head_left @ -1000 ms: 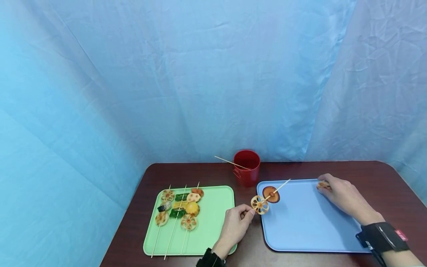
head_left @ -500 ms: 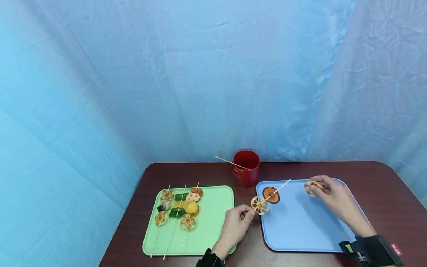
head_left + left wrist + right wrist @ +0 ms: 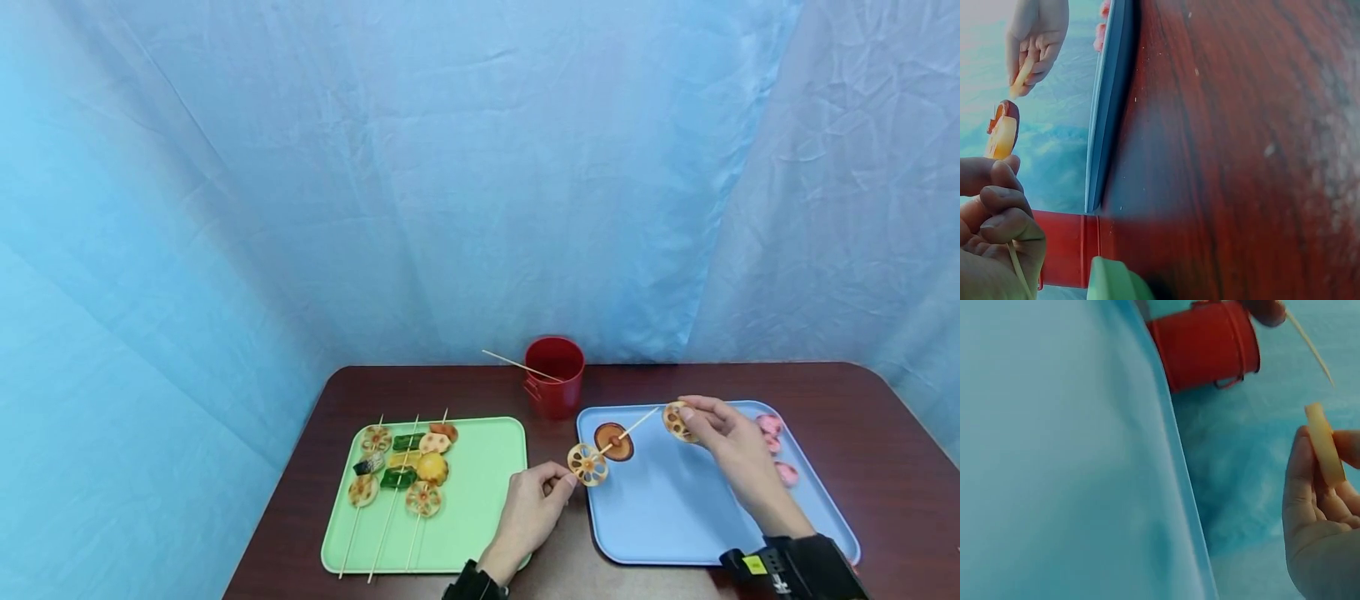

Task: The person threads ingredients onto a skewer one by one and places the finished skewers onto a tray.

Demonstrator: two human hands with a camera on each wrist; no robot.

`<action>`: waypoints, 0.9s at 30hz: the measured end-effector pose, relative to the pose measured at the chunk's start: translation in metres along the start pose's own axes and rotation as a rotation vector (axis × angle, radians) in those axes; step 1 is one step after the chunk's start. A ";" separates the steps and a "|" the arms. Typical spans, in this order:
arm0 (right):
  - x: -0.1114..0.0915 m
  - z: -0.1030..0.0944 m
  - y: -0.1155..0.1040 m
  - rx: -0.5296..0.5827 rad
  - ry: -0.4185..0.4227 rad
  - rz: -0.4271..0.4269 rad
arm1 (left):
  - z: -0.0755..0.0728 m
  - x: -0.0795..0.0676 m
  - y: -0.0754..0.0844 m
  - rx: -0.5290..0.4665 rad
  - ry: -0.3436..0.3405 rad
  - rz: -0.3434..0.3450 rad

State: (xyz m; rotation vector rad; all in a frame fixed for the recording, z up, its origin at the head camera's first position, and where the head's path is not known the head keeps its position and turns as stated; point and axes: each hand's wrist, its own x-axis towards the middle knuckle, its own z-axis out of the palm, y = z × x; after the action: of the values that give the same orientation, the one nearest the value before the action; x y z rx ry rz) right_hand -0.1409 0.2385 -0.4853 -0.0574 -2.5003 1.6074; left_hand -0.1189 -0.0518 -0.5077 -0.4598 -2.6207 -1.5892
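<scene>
My left hand [image 3: 532, 504] grips a bamboo skewer [image 3: 642, 419] by its lower part, the point slanting up to the right. Threaded on it are a lotus root slice [image 3: 587, 464], close to my fingertips, and a brown mushroom cap [image 3: 621, 450] above that. Between thumb and fingers, my right hand [image 3: 738, 458] pinches a second lotus root slice [image 3: 677, 422]. This slice is held just right of the skewer's point, apart from it. In the right wrist view, the pinched slice [image 3: 1324, 445] appears edge-on with the bare skewer tip [image 3: 1319, 357] above it.
A blue tray [image 3: 660, 525] lies under the right hand, with several pink pieces [image 3: 770, 423] along its right side. The green tray [image 3: 487, 467] at left bears three loaded skewers. Behind, a red cup [image 3: 555, 400] holds a thin stick [image 3: 510, 361].
My right hand has moved left across the blue tray with the lotus root slice, nearing the skewer's point. Pink pieces have come into sight behind it. The left hand has barely shifted.
</scene>
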 end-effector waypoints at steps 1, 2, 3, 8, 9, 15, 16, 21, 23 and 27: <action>0.000 0.001 0.000 0.027 -0.001 0.033 | 0.000 0.000 0.000 0.001 -0.001 0.002; 0.000 0.003 -0.001 0.072 0.000 0.065 | 0.000 0.000 -0.001 0.003 -0.002 0.002; 0.000 0.004 -0.001 0.122 -0.002 0.086 | 0.001 -0.001 -0.001 0.004 -0.004 0.002; 0.001 0.006 -0.004 0.455 -0.025 0.124 | 0.001 -0.001 -0.001 0.006 -0.013 0.010; 0.001 0.006 -0.005 0.504 -0.036 0.120 | 0.001 -0.001 -0.001 0.008 -0.014 0.012; 0.002 0.008 -0.009 0.660 -0.037 0.097 | 0.002 -0.002 -0.001 0.020 -0.002 0.051; 0.002 0.009 -0.009 0.673 -0.035 0.092 | 0.002 -0.003 -0.001 0.019 -0.001 0.054; 0.002 0.010 -0.011 0.698 -0.021 0.070 | 0.002 -0.003 0.000 0.016 -0.010 0.042; 0.001 0.010 -0.013 0.703 -0.020 0.061 | 0.002 -0.003 0.000 0.014 -0.011 0.043; 0.000 0.011 -0.015 0.668 -0.007 0.045 | 0.002 -0.003 -0.001 0.016 -0.011 0.044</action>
State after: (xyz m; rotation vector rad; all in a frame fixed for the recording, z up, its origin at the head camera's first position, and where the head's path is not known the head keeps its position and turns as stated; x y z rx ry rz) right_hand -0.1423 0.2218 -0.4760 -0.0216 -1.8492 2.3616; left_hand -0.1157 -0.0511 -0.5098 -0.5232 -2.6095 -1.5561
